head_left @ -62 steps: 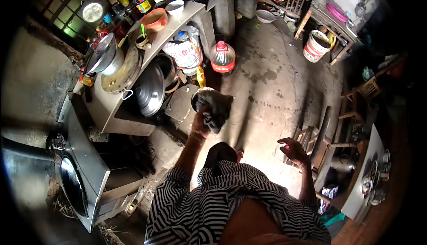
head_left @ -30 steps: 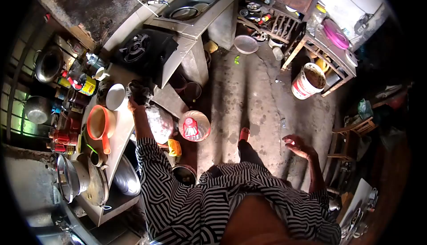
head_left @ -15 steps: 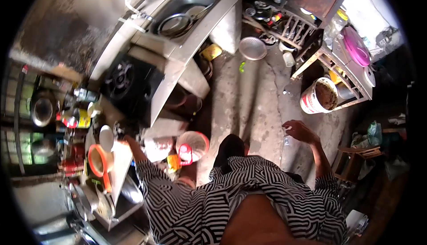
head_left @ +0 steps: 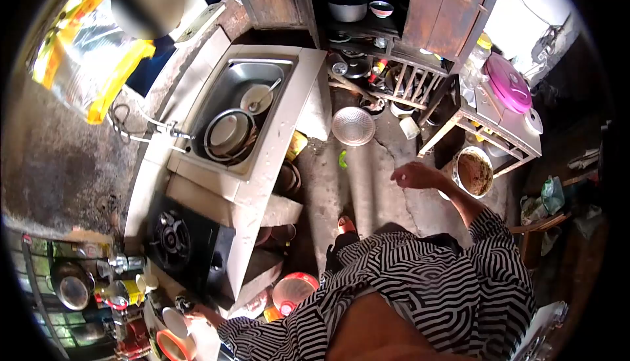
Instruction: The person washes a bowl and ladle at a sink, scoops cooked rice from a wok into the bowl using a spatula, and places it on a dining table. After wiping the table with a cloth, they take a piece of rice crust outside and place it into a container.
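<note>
My right hand (head_left: 418,176) hangs in the air above the concrete floor, left of a white bucket (head_left: 474,172) with brown residue inside. Its fingers are curled in, and a small pale spot shows at them; what they hold, if anything, is too small to name. My left hand (head_left: 205,315) is low at the left, over the counter by the stove. A small dark thing and a white cup (head_left: 176,322) are close to it. Its fingers are not clear enough to read. An orange-rimmed strainer (head_left: 172,346) lies just below the cup.
A steel sink (head_left: 210,121) with pots and a bowl is set in the tiled counter (head_left: 289,125). Beside it stands a black gas stove (head_left: 172,240). A metal colander (head_left: 353,126) lies on the floor. A wooden cabinet (head_left: 438,17) and a table with a pink lid (head_left: 508,82) stand beyond.
The view has shifted forward, with the sink and stove now lower in the picture. My right hand has moved left and up in view, its fingers more curled. My left hand stays by the cup.
</note>
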Demonstrator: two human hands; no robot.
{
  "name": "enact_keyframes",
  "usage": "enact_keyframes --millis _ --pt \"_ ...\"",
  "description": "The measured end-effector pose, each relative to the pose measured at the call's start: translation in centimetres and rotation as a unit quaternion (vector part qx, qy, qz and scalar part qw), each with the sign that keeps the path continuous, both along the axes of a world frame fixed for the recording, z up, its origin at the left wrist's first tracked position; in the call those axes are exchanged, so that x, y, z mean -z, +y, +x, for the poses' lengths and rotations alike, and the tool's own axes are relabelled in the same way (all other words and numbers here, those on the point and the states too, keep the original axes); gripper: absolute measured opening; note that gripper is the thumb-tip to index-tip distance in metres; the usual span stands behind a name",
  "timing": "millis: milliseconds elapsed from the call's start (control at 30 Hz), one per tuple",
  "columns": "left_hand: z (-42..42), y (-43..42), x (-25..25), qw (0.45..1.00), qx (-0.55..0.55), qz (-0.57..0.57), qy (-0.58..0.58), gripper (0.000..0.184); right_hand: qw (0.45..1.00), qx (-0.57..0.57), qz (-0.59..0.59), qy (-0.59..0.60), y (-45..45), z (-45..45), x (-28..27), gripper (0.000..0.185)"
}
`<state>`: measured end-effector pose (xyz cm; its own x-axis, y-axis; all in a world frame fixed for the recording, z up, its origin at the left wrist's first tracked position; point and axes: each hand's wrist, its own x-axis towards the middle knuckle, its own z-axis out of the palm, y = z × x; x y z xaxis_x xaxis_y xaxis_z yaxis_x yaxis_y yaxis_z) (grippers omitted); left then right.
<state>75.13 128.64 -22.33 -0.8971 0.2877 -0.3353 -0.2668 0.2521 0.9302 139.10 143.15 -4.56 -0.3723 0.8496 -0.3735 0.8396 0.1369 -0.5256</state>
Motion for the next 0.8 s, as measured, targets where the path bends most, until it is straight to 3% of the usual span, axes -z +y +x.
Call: enact_keyframes --millis 100,200,233,300,433,533,600,700,733,800 --pt "1.8 1.3 0.0 1.000 -0.016 -0.025 0.000 0.028 0.997 0.038 0.040 0.062 5.6 1.7 1.8 0.020" --pt "3.5 2.3 -0.1 0.998 -0.029 -0.047 0.003 0.028 0.958 0.182 -0.106 0.193 12.0 3.3 2.4 0.022" --pt "4.1 2.6 0.0 0.998 -0.035 -0.053 0.005 0.028 0.939 0.214 -0.121 0.243 14.3 3.6 2.2 0.023" --pt "5.3 3.2 0.0 0.997 -0.048 -0.065 0.005 0.028 0.907 0.320 -0.169 0.216 20.0 4.0 1.6 0.027" --pt "8.2 4.5 -0.2 0.993 -0.080 -0.086 0.011 0.028 0.779 0.413 -0.168 0.440 30.9 7.6 2.5 0.051" --pt "10.9 5.6 -0.7 0.989 -0.103 -0.103 0.018 0.029 0.732 0.413 -0.140 0.523 37.4 10.2 1.8 0.060" --pt "13.3 6.6 -1.2 0.987 -0.114 -0.115 0.018 0.029 0.660 0.489 -0.135 0.554 43.6 12.8 3.3 0.058" --pt "16.7 8.0 -2.2 0.983 -0.132 -0.128 0.018 0.029 0.667 0.401 -0.138 0.613 50.7 16.7 4.8 0.060" --pt "17.8 8.4 -2.6 0.982 -0.138 -0.131 0.019 0.029 0.635 0.427 -0.162 0.623 51.5 16.5 2.7 0.061" --pt "19.9 9.2 -3.4 0.980 -0.145 -0.133 0.017 0.029 0.637 0.444 -0.133 0.616 54.7 17.1 2.9 0.060"
